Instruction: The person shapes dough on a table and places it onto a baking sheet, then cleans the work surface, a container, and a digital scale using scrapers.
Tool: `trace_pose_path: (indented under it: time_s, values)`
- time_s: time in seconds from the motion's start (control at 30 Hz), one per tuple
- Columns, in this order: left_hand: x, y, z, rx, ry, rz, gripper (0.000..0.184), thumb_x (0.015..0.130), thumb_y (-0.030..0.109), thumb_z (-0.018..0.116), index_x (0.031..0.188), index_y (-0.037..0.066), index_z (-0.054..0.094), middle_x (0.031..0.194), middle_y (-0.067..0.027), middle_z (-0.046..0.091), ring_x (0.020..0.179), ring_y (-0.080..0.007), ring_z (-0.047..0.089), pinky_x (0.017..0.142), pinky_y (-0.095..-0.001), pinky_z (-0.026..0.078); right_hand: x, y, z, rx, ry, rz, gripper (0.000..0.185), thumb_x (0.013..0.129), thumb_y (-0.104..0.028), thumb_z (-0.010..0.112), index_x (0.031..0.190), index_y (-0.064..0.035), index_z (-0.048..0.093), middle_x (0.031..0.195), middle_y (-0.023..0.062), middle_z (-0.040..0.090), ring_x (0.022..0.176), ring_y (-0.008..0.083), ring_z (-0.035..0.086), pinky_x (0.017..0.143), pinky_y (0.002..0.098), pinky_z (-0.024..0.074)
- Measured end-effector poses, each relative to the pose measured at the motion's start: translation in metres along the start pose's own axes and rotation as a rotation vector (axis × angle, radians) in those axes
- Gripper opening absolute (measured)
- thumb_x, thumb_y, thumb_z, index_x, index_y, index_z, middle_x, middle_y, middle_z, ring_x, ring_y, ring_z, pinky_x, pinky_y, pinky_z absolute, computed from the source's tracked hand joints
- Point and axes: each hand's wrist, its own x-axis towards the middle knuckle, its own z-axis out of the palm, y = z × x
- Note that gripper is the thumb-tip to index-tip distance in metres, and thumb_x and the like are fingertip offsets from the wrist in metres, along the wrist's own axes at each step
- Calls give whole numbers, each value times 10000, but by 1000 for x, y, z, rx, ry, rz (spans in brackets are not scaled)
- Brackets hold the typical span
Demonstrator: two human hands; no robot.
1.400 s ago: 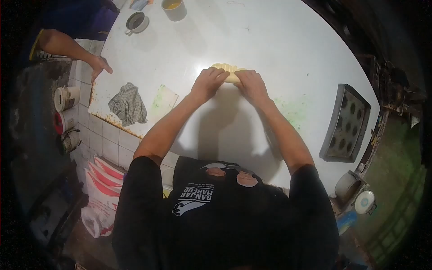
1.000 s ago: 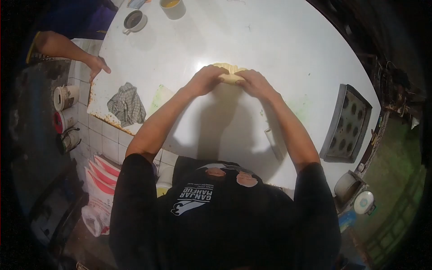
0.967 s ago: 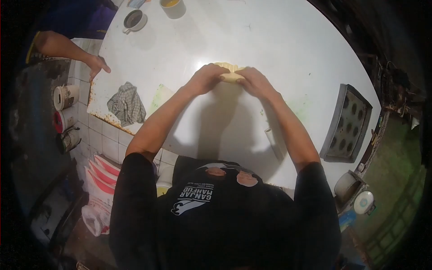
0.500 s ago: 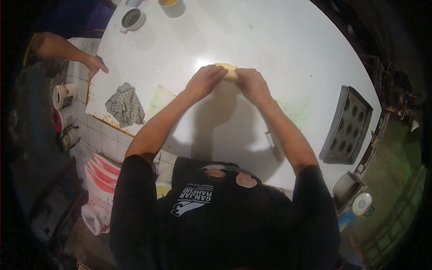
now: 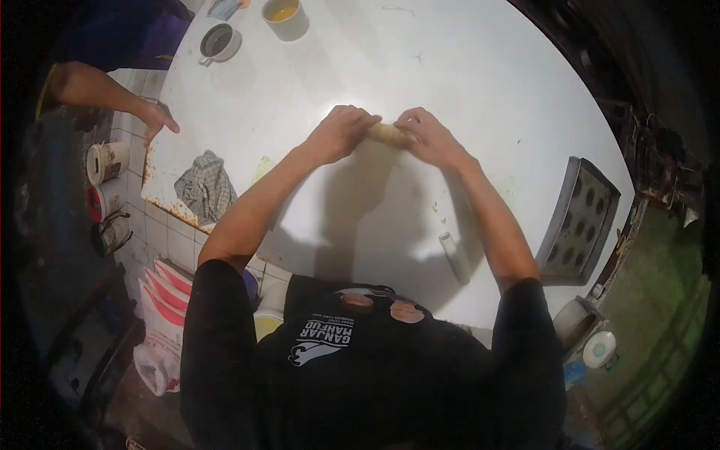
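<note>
A pale yellow roll of dough (image 5: 389, 136) lies at the middle of the white table, slightly blurred, with faint ridges across it. My left hand (image 5: 343, 133) grips its left end with curled fingers. At its right end, the thumb and fingers of my right hand (image 5: 432, 139) pinch the dough, partly covering it. Nearer to me, below my right forearm, rests a white rolling pin (image 5: 454, 257).
A checked cloth (image 5: 205, 187) lies left, near the rusty table edge. Another person's hand (image 5: 157, 120) touches that edge. A grey cup (image 5: 220, 43) and a cup of yellow liquid (image 5: 286, 18) stand at the back. A dark baking tray (image 5: 581, 221) sits right.
The dough looks narrower and more rolled up, and tilts down to the right. My right hand has shifted right and lower. The view has shifted slightly, showing more of the rolling pin.
</note>
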Motion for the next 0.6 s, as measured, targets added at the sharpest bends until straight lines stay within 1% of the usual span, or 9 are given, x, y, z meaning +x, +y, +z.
trace_pose_path:
  time_s: [0.07, 0.1, 0.17, 0.2, 0.27, 0.3, 0.4, 0.47, 0.6]
  values:
    - [12, 3, -4, -126, -196, -284, 338, 853, 66, 652, 1185, 130, 644, 1219, -67, 598, 1102, -283, 566, 983, -413, 424, -2, -2, 5, -147, 178, -134, 361, 909, -251, 664, 1237, -110, 616, 1123, 108, 639, 1045, 300, 602, 899, 406, 487]
    - [12, -1, -2, -127, -195, -282, 338, 853, 66, 652, 1185, 130, 644, 1219, -67, 598, 1102, -283, 566, 983, -413, 424, -3, -2, 8, -149, 178, -133, 361, 909, -251, 664, 1237, -110, 616, 1123, 108, 639, 1045, 300, 602, 899, 406, 487]
    - [9, -8, 1, -53, 49, -1, 297, 853, 50, 644, 1139, 127, 657, 1170, -96, 626, 1098, -295, 580, 986, -415, 423, -2, 0, 13, -44, 245, -26, 381, 893, -231, 685, 1243, -102, 605, 1098, 108, 634, 1019, 299, 603, 890, 410, 482]
    - [11, -10, -1, -52, 46, -2, 297, 853, 50, 644, 1139, 127, 657, 1170, -96, 626, 1098, -295, 580, 986, -415, 423, 2, 5, 15, -41, 245, -26, 381, 893, -231, 685, 1243, -102, 605, 1098, 108, 634, 1019, 299, 603, 890, 410, 482]
    - [18, -14, -5, 32, 62, 17, 272, 904, 107, 595, 1172, 112, 638, 1150, -113, 625, 1071, -315, 590, 949, -429, 433, 6, 18, 18, -269, 360, -304, 394, 909, -224, 662, 1269, -86, 577, 1094, 109, 645, 996, 316, 603, 896, 422, 476]
    - [24, -14, -4, 30, 62, 18, 272, 904, 107, 595, 1172, 112, 638, 1150, -113, 625, 1071, -315, 590, 949, -429, 433, 5, 14, 16, -270, 360, -301, 394, 909, -224, 662, 1269, -86, 577, 1094, 109, 645, 996, 316, 603, 896, 422, 476]
    - [36, -15, -3, -10, 101, -197, 285, 919, 129, 581, 1198, 101, 632, 1192, -121, 627, 1079, -337, 593, 936, -445, 455, 0, 5, 18, -326, 425, -170, 373, 928, -193, 634, 1266, -52, 566, 1158, 126, 647, 1063, 342, 598, 935, 431, 469]
    - [36, -17, -3, -260, 319, -378, 330, 854, 71, 661, 1183, 68, 633, 1150, -163, 653, 1059, -354, 617, 914, -456, 490, -6, 5, 20, -308, 603, -136, 425, 905, -150, 658, 1286, -7, 536, 1259, 175, 610, 1179, 372, 562, 1002, 443, 452]
    - [18, 6, 2, -30, 465, -111, 478, 855, 88, 666, 1318, 51, 550, 1279, -152, 606, 1182, -340, 573, 989, -430, 464, -21, -11, 29, -374, 649, -203, 504, 896, -124, 658, 1337, 33, 472, 1363, 215, 533, 1274, 411, 496, 1063, 485, 415]
